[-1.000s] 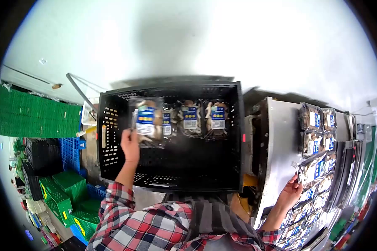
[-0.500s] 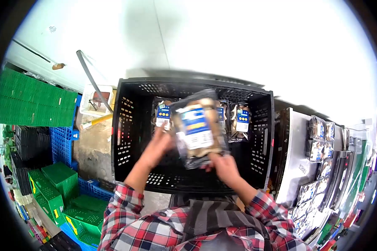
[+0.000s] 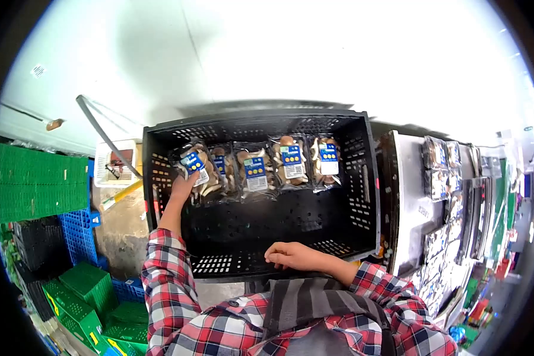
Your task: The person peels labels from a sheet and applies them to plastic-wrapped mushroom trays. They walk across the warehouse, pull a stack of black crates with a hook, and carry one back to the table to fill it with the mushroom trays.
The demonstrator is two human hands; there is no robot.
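Note:
Inside a black plastic crate [image 3: 279, 261], several clear packs of mushrooms with blue-and-white labels lie in a row along the far side. My left hand [image 3: 183, 187] grips the lower left edge of the leftmost mushroom pack [image 3: 197, 169], which is tilted and overlaps the adjacent mushroom pack [image 3: 221, 166]. Further right lie the middle mushroom pack [image 3: 255, 169], another mushroom pack [image 3: 291, 160] and the rightmost mushroom pack [image 3: 327, 160]. Over the crate's near side, my right hand [image 3: 291, 256] is empty, its fingers curled in together.
To the right, a metal surface [image 3: 410, 196] carries more mushroom packs [image 3: 438, 172]. Green crates [image 3: 38, 181] are stacked at the left, beside a blue crate [image 3: 77, 231]. A white basket [image 3: 115, 172] and a grey pole [image 3: 104, 133] stand near the white wall.
The mushroom pack held over the crate's middle has moved left and down to the row's left end, in my left hand. My right hand has let go and drawn back. The view has shifted.

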